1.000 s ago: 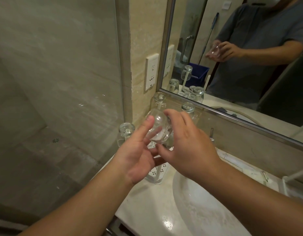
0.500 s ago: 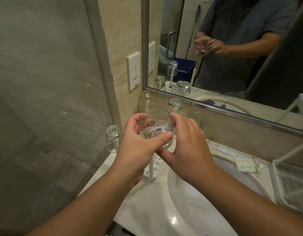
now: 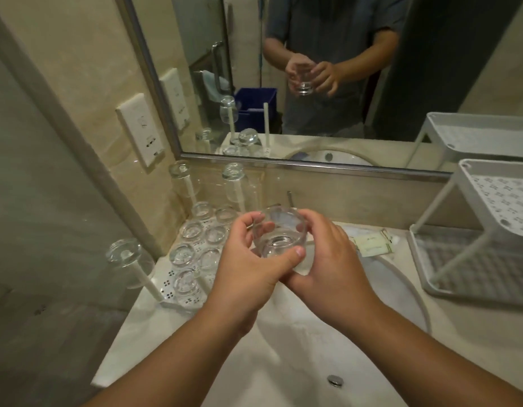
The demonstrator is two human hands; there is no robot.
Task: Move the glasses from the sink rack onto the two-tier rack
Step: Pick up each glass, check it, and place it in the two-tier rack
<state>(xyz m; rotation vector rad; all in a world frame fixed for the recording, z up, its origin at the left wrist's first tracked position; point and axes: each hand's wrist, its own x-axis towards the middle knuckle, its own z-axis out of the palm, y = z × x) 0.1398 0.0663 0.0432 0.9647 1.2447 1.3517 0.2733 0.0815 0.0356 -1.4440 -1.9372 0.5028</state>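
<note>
A clear glass (image 3: 279,235) stands upright in mid-air over the basin, mouth up. My left hand (image 3: 248,267) grips it from the left, thumb across its front. My right hand (image 3: 332,259) cups its right side and base with curled fingers. The white sink rack (image 3: 169,284) lies left of the basin and carries several upturned glasses (image 3: 192,230), three more on its tall pegs (image 3: 129,259). The white two-tier rack (image 3: 489,218) stands at the right on the counter, both shelves bare.
The white basin (image 3: 298,348) with its drain (image 3: 334,380) lies below my arms. A mirror (image 3: 327,69) covers the wall behind. Small paper packets (image 3: 371,245) lie on the counter between basin and two-tier rack. A wall socket (image 3: 141,129) sits at the left.
The glass has turned mouth-up and come away from the sink rack toward the basin. My view has swung right, bringing the two-tier rack into sight.
</note>
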